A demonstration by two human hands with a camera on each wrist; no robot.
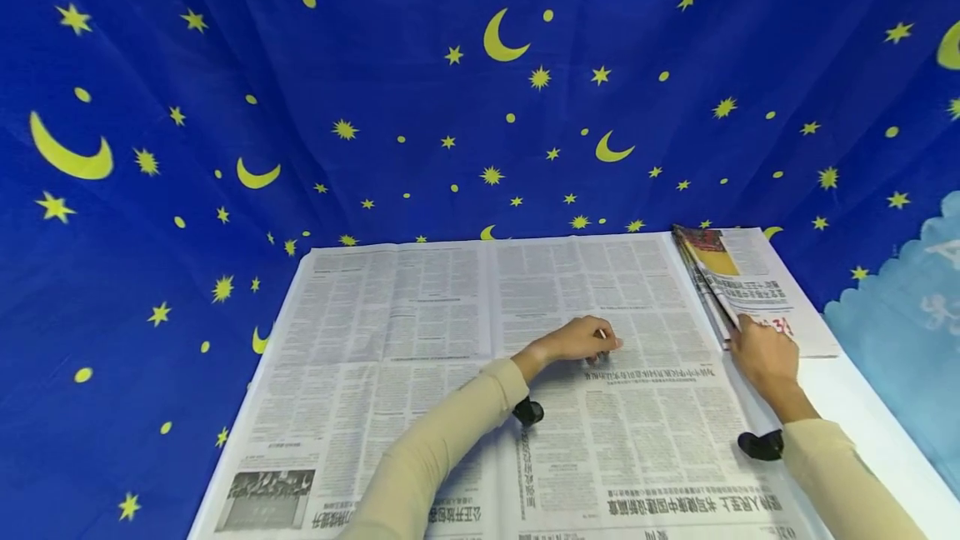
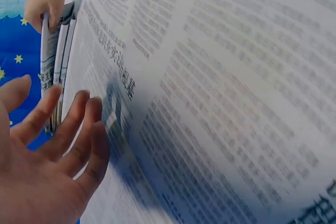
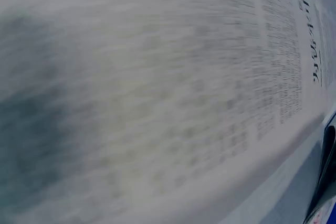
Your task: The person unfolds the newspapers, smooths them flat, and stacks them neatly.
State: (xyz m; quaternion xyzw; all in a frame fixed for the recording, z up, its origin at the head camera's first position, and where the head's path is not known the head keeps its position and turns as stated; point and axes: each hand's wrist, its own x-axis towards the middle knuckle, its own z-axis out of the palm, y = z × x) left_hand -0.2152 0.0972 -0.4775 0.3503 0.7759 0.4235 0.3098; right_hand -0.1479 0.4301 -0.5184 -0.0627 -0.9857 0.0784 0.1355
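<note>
A folded newspaper stack [image 1: 761, 269], with a colour picture and red print on its top sheet, lies at the far right of the table. My right hand [image 1: 768, 357] grips its near left edge, which lifts slightly; the left wrist view shows the thumb and fingers around the folded edge [image 2: 51, 51]. Over the opened newspaper sheets [image 1: 435, 307] hovers my left hand [image 1: 577, 340], its fingers loosely bent and holding nothing. That palm [image 2: 47, 187] faces its wrist camera and casts a shadow on the print. The right wrist view is mostly blurred newsprint, with the right hand out of frame.
Large newspaper sheets cover most of the white table [image 1: 862, 407], whose bare strip shows along the right. A blue curtain [image 1: 420, 90] with yellow moons and stars rises behind and at the left. Black straps [image 1: 761, 445] sit at both wrists.
</note>
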